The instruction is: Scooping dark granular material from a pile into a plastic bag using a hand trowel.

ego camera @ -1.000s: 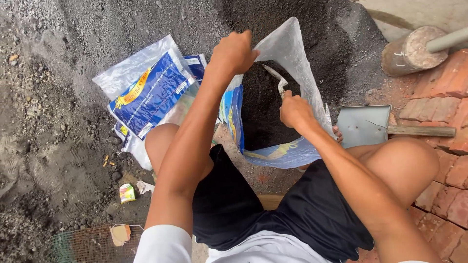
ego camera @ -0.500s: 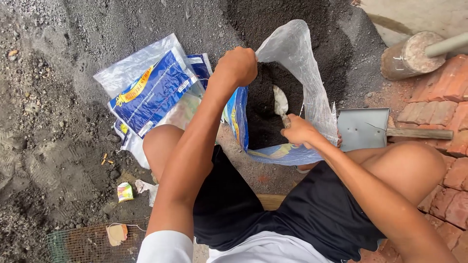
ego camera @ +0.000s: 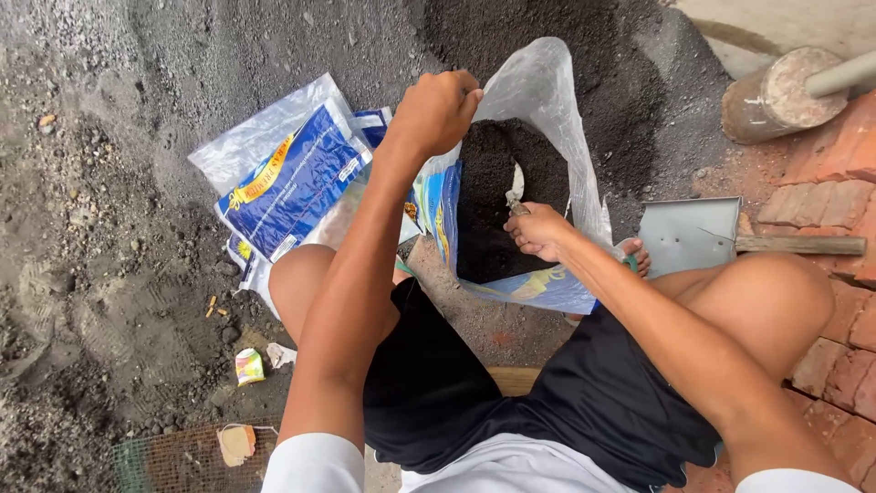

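Fingers of the right hand (ego camera: 538, 230) are clenched around the handle of a small trowel (ego camera: 516, 190), whose pale blade pokes down into dark soil (ego camera: 497, 205); the handle itself is hidden inside the fist. The left hand (ego camera: 436, 111), farther out, pinches the rim of the clear plastic bag (ego camera: 547, 100) and holds its mouth open, the fingertips curled out of sight over the edge. The bag's lower part is printed blue with a yellow design and sits on the ground between the person's knees; how deep the soil goes cannot be told. Toes (ego camera: 639, 258) show just beside the bag, half covered by it. Left of the bag lies a stack of flat empty bags (ego camera: 292, 178), clear with blue panels and yellow lettering, overlapping each other. To the right, a grey metal shovel blade (ego camera: 689, 236) rests by red bricks (ego camera: 826, 205), its wooden handle cut off at the frame. Beyond, a soil heap (ego camera: 547, 36).
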